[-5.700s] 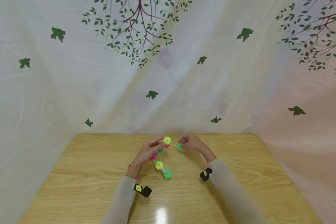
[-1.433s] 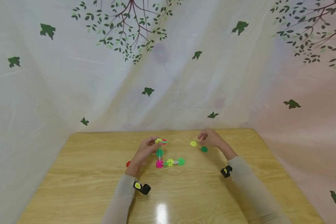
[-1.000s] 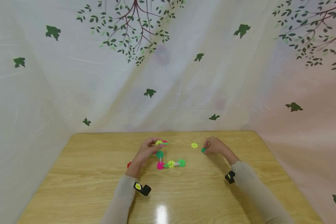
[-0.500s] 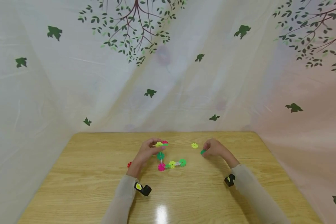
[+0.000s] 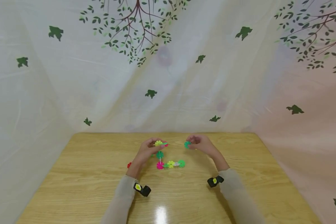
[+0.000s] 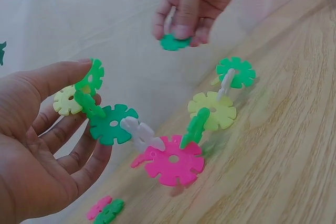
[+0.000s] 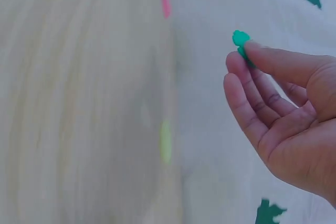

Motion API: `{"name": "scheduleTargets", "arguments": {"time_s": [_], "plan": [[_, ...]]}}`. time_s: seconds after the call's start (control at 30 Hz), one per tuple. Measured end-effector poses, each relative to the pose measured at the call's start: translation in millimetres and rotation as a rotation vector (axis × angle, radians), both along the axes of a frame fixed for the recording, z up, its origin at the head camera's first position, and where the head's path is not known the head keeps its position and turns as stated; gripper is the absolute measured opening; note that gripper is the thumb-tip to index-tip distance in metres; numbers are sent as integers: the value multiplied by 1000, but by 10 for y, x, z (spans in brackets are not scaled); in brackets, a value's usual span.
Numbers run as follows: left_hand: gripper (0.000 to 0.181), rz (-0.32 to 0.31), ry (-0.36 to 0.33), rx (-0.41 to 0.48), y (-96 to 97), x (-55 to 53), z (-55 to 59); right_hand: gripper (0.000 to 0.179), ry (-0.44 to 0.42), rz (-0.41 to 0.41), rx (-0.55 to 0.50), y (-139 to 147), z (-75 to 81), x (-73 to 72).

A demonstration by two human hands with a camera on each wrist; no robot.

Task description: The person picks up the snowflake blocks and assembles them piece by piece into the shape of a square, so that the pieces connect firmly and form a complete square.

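My left hand (image 5: 148,151) pinches one end of a chain of slotted, flower-shaped plastic discs between thumb and fingers. At that end, a bright green disc (image 6: 93,77) stands under the thumb, beside a yellow disc (image 6: 66,100). From there the chain runs through a teal disc (image 6: 113,124) and a white one to a pink disc (image 6: 174,162). It then bends right through a yellow disc (image 6: 212,110) to a green disc (image 6: 236,73). Right of the chain, my right hand (image 5: 203,145) pinches a loose teal-green disc (image 5: 187,144) by its edge, raised above the table.
A red disc (image 5: 129,165) shows beside the left wrist. Pink and green discs (image 6: 106,210) lie below the left hand in the left wrist view. On the wooden table (image 5: 100,199), a yellow disc (image 7: 166,141) lies near the right hand. A printed cloth (image 5: 184,93) hangs behind.
My right hand has picked up the teal-green disc from the table's right side and brought it left toward the chain. My left hand stays almost in place, holding the chain.
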State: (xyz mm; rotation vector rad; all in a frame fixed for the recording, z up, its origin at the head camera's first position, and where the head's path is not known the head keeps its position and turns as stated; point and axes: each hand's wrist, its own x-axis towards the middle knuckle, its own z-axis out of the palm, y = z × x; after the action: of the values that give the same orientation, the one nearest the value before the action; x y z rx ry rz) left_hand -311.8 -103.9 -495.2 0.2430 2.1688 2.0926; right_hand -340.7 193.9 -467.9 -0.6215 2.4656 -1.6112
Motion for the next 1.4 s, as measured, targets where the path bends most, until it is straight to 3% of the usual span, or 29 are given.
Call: {"name": "scheduleTargets", "arguments": {"time_s": [0.23, 0.4, 0.77, 1.1, 1.4], "plan": [[40, 10, -1, 1, -35, -17, -12, 25, 38, -38, -189, -501, 31, -29], [36, -3, 18, -14, -61, -15, -8, 23, 96, -56, -260, -713, 8, -21], [40, 11, -6, -2, -31, -18, 8, 13, 131, -78, -264, -815, -63, -6], [38, -1, 2, 18, -24, -13, -16, 17, 85, -98, -314, -874, -96, 21], [38, 59, -33, 50, -5, 3, 14, 17, 111, -116, -361, -931, -115, 52]]}}
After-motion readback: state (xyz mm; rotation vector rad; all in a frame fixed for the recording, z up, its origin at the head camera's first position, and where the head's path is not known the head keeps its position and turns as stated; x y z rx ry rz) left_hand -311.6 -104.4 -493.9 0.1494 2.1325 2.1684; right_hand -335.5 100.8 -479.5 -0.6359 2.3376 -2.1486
